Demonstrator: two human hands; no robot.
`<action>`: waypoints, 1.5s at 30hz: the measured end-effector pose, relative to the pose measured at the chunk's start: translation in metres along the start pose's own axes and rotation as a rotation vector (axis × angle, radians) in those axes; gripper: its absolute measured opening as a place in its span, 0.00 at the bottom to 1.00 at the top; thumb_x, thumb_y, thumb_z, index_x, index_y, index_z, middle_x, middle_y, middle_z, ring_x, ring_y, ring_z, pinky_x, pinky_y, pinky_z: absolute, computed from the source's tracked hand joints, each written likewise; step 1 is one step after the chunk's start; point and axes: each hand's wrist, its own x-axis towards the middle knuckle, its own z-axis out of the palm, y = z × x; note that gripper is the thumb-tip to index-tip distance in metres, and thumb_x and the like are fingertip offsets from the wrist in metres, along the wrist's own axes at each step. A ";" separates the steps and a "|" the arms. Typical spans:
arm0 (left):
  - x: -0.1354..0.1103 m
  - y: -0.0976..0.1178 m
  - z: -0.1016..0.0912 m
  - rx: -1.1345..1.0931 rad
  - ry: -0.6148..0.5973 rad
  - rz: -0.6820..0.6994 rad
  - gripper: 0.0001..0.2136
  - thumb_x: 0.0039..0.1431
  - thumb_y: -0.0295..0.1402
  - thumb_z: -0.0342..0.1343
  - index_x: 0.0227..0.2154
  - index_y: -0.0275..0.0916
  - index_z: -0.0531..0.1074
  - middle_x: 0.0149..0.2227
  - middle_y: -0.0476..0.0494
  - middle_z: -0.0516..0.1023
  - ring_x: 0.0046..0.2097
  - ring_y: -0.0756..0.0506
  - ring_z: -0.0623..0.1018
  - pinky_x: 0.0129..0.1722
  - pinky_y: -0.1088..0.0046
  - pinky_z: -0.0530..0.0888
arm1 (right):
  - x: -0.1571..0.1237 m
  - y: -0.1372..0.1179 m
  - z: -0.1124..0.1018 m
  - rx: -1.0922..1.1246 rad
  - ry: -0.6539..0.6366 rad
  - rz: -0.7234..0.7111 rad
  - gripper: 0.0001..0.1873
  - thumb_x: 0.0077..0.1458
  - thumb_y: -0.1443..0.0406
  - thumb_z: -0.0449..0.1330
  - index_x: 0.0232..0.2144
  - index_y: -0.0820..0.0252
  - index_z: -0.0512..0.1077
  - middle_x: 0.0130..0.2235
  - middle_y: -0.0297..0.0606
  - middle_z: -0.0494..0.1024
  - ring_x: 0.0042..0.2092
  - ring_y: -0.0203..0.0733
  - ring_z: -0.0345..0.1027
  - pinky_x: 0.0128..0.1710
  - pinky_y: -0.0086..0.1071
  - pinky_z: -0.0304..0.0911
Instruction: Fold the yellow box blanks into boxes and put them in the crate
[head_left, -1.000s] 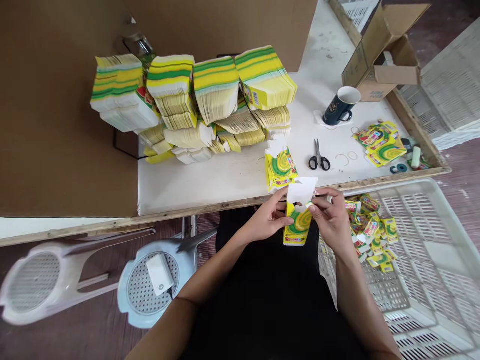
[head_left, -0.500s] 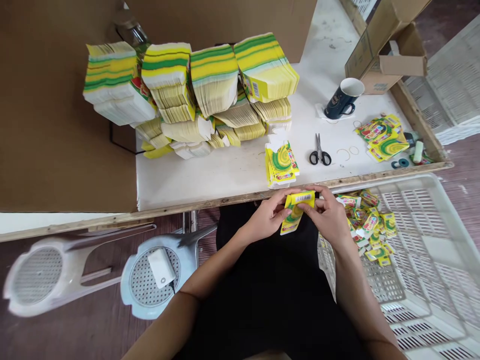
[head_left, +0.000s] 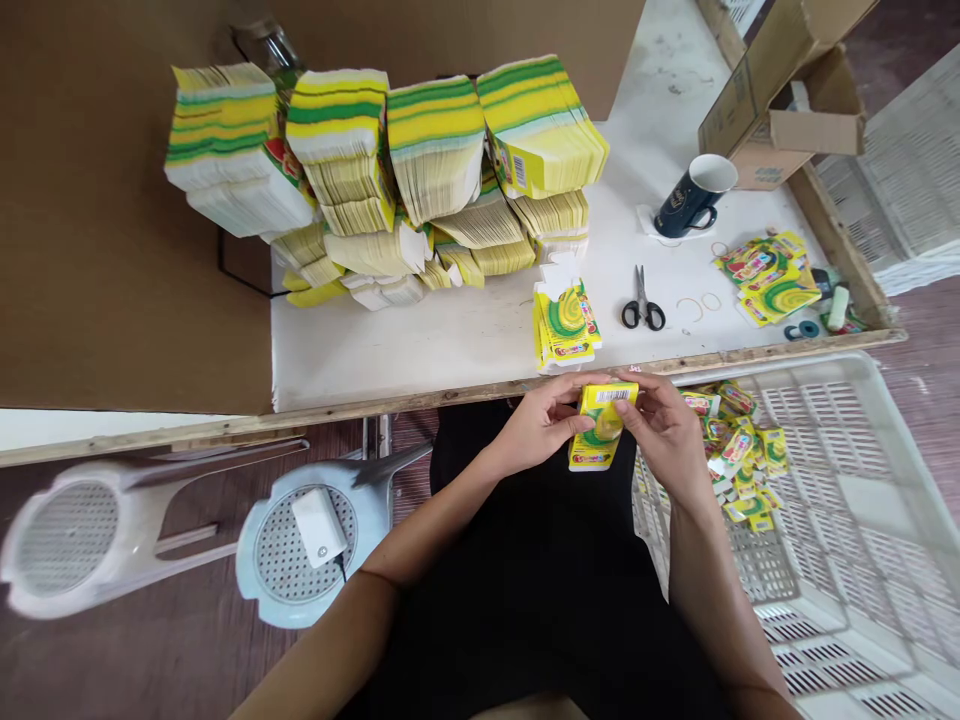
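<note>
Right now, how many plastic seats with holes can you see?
2, on your left: a light-blue seat, carrying a white device, and a whitish seat farther left. Others may be hidden beneath the table.

1. One view is given, forward and steeply down, by a head-worn camera; the table (head_left: 450, 340) is faced across its near edge;
2. the left hand (head_left: 544, 425) and right hand (head_left: 664, 432) are seen from above, near;
3. the near right corner is included; the wearer's torso (head_left: 525, 560) is shown lowest.

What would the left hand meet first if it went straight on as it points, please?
The left hand holds the yellow carton; past that, it would probably meet the right hand first, though depth is unclear.
</note>
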 end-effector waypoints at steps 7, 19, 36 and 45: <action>0.006 -0.002 0.003 -0.011 0.017 0.001 0.25 0.58 0.44 0.68 0.57 0.43 0.76 0.57 0.35 0.80 0.56 0.37 0.81 0.49 0.67 0.78 | -0.001 -0.001 0.001 0.202 0.031 0.046 0.21 0.56 0.56 0.71 0.51 0.48 0.76 0.52 0.40 0.80 0.49 0.47 0.77 0.47 0.39 0.75; 0.006 -0.007 0.009 -0.056 0.024 -0.047 0.25 0.58 0.41 0.69 0.57 0.41 0.76 0.56 0.35 0.80 0.56 0.37 0.80 0.51 0.66 0.77 | 0.000 0.003 -0.004 0.240 0.082 0.043 0.13 0.51 0.60 0.75 0.41 0.50 0.82 0.43 0.37 0.82 0.42 0.41 0.77 0.41 0.34 0.74; 0.005 -0.018 0.018 0.042 0.037 0.016 0.24 0.62 0.43 0.65 0.58 0.39 0.74 0.53 0.35 0.82 0.50 0.40 0.84 0.50 0.64 0.81 | -0.001 -0.002 -0.012 0.176 0.085 0.078 0.12 0.52 0.57 0.72 0.38 0.54 0.82 0.37 0.39 0.84 0.35 0.41 0.76 0.32 0.32 0.71; 0.039 -0.016 -0.030 1.061 0.252 0.262 0.27 0.65 0.36 0.61 0.65 0.37 0.67 0.70 0.29 0.65 0.74 0.32 0.60 0.73 0.41 0.57 | -0.004 0.000 -0.089 -0.672 0.436 -0.079 0.14 0.59 0.56 0.65 0.43 0.55 0.83 0.46 0.47 0.82 0.34 0.42 0.66 0.35 0.39 0.64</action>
